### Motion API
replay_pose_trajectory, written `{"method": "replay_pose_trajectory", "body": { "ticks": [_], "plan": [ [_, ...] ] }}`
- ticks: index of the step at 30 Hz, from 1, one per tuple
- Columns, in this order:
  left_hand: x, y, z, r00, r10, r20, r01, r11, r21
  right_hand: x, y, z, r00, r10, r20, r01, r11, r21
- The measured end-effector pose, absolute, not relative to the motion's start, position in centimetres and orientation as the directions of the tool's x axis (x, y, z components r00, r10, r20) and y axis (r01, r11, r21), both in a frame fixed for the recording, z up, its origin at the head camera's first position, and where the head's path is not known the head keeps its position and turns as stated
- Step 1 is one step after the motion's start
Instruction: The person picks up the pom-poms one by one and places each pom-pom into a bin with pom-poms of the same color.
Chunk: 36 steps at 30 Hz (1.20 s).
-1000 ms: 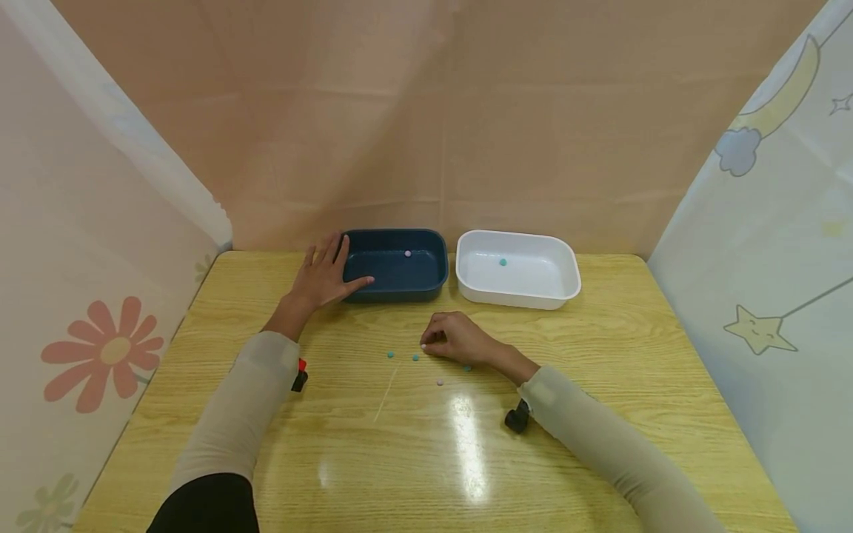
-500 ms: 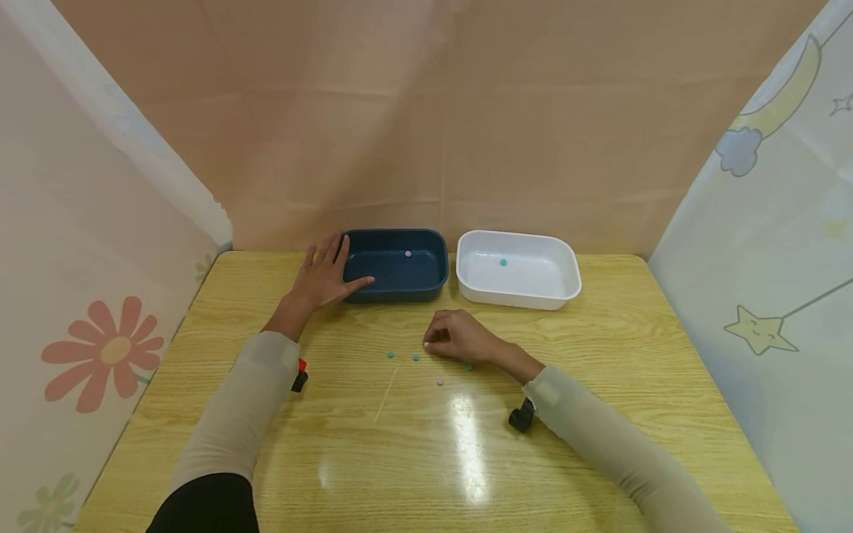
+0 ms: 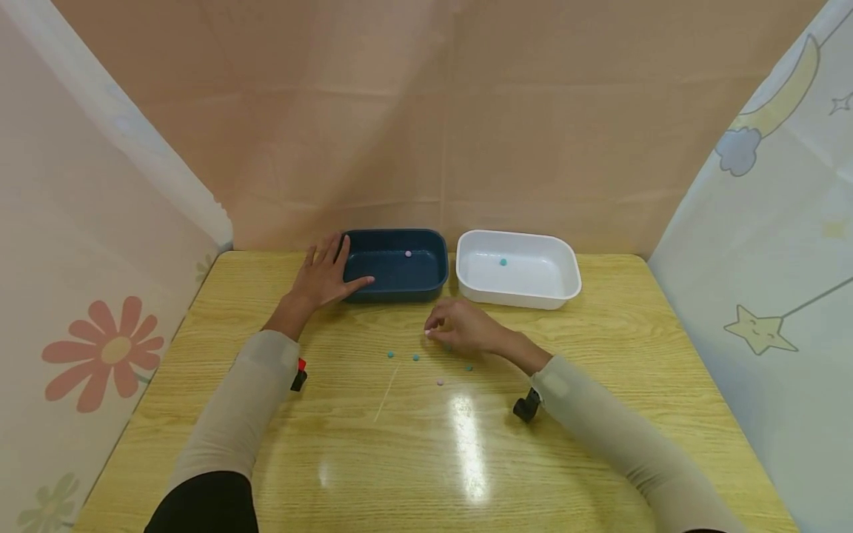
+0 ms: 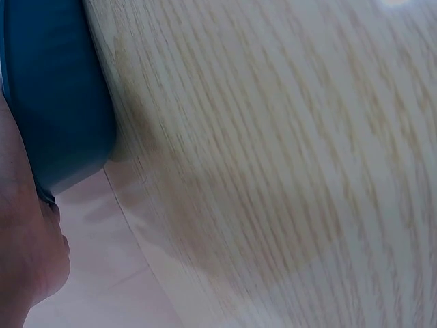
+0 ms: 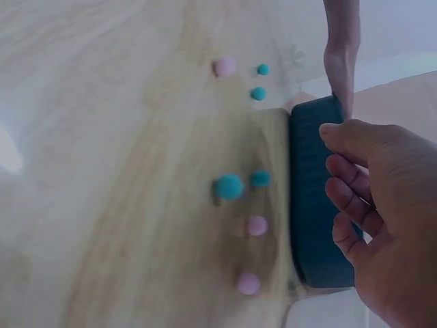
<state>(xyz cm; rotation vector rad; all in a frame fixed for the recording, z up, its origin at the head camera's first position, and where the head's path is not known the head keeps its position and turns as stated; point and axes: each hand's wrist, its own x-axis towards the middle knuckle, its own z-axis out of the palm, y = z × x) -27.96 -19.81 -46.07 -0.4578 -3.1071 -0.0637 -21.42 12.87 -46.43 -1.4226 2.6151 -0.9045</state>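
Observation:
My left hand (image 3: 323, 281) spreads over the left end of the dark blue tray (image 3: 400, 295), thumb across the near rim, fingers along the left side. In the left wrist view, part of that hand (image 4: 27, 246) shows beside the tray. My right hand (image 3: 463, 326) is above the table in front of the trays, fingers curled, thumb and forefinger pinching a small pink ball (image 3: 428, 333), seen as a pale spot at the tips. Teal balls (image 3: 390, 354) (image 3: 416, 357) (image 3: 469, 369) and a pink ball (image 3: 440, 383) lie nearby. More pink balls (image 5: 257, 225) (image 5: 248, 284) show in the right wrist view.
A white tray (image 3: 520, 299) stands right of the blue one, with a teal ball (image 3: 503, 262) inside. Another pink ball (image 3: 408, 254) lies in the blue tray. Behind the wooden table (image 3: 373, 459) hangs a tan cloth (image 3: 333, 148); patterned sheets stand at both sides.
My right hand has risen slightly and shifted toward the trays and to the right, uncovering teal balls on the table. The left hand has stayed on the blue tray.

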Motion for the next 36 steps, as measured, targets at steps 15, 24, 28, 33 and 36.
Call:
{"method": "replay_pose_trajectory", "body": {
  "ticks": [15,24,28,33,36],
  "plan": [
    [-28.2,-20.0,-46.4,-0.958,0.285,0.013,0.286,0.958,0.03,-23.3,13.2,-43.5,-0.568,-0.747,0.346,-0.786,0.369,-0.495],
    [-28.1,-20.0,-46.3,-0.958,0.288,0.0,0.288,0.957,0.024,-24.7,13.3,-42.1,-0.59,-0.721,0.363,-0.79,0.421,-0.446],
    [-28.2,-20.0,-46.5,-0.958,0.288,0.0,0.288,0.958,0.02,-25.5,13.2,-41.8,-0.597,-0.699,0.394,-0.787,0.413,-0.458],
    [-28.3,-19.9,-46.7,-0.958,0.288,0.006,0.288,0.957,0.029,-26.3,13.0,-41.6,-0.601,-0.684,0.413,-0.79,0.432,-0.435],
    [-28.3,-19.8,-46.6,-0.958,0.286,-0.002,0.286,0.958,0.035,-26.8,12.8,-41.6,-0.603,-0.677,0.423,-0.793,0.453,-0.407]
  ]
}}
